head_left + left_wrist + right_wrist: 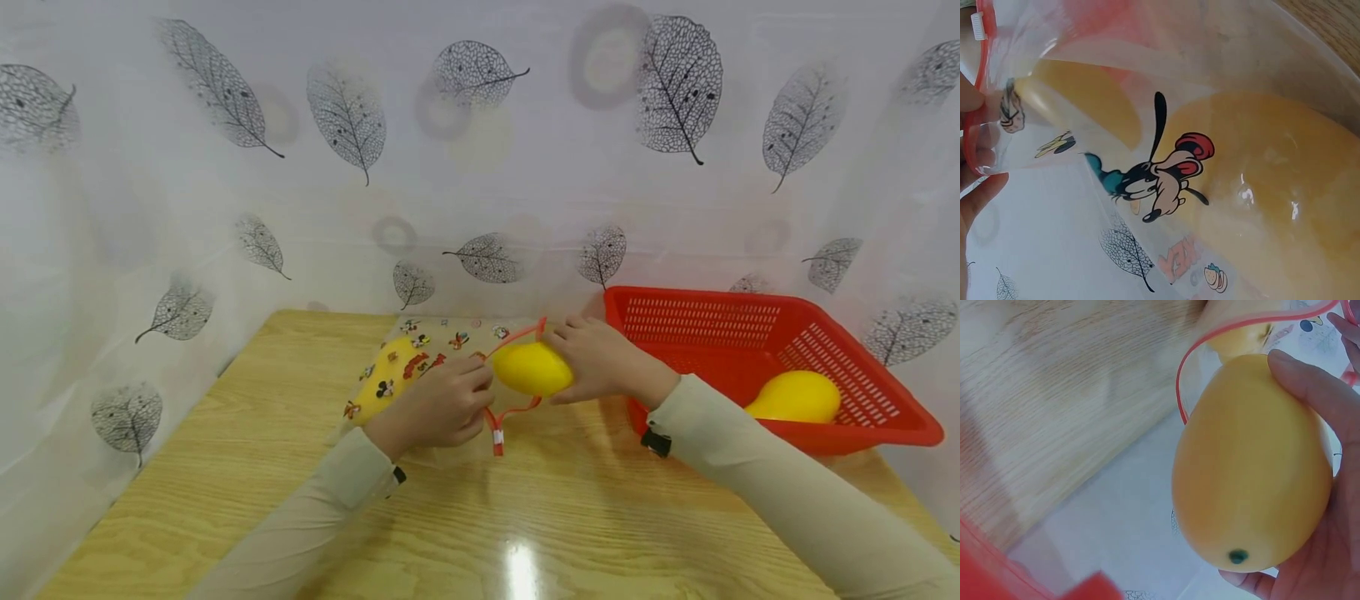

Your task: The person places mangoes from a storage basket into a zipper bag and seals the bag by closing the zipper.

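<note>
My right hand (603, 358) grips a smooth yellow mango (532, 371), egg-shaped with a small dark green spot at one end, as the right wrist view shows. The mango's far end is at the mouth of a clear zip bag (468, 333) printed with cartoon figures. Pinched in my left hand (442, 404) is the bag's red-edged rim, which gapes open toward the mango. A white slider (498, 436) hangs on the red zip strip. Inside the bag lies another yellow fruit (384, 379), seen large through the film in the left wrist view.
A red plastic basket (701, 317) with slotted walls stands on the right of the wooden table (247, 467). It contains a yellow fruit (798, 396). Behind the table hangs a pale sheet (487, 192) with leaf prints.
</note>
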`<state>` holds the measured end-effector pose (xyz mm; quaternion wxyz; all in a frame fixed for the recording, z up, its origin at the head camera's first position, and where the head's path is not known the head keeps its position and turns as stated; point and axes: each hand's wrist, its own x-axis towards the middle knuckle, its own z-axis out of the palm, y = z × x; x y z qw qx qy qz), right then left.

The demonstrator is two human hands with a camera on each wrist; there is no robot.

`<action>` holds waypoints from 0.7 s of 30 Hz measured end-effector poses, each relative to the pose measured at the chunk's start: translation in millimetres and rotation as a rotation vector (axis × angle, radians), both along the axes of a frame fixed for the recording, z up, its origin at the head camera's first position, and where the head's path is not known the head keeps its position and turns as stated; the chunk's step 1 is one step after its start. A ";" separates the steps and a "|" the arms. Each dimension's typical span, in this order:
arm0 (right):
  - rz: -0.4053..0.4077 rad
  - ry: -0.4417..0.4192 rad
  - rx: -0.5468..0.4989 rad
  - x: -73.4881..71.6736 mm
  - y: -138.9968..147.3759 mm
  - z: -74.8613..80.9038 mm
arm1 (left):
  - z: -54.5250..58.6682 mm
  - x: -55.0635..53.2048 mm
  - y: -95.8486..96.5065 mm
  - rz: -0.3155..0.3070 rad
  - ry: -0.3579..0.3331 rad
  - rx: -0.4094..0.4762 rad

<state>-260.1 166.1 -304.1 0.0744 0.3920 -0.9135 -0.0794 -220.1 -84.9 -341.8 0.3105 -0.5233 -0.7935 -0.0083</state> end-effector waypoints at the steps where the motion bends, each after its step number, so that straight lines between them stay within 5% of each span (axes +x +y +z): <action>1: -0.003 0.000 -0.001 -0.1 -0.7 -0.6 | 0.5 0.6 0.1 0.002 -0.006 -0.002; 21: 0.000 0.036 -0.001 -1.0 -18.4 -17.5 | 2.1 3.1 -0.2 0.037 -0.040 -0.033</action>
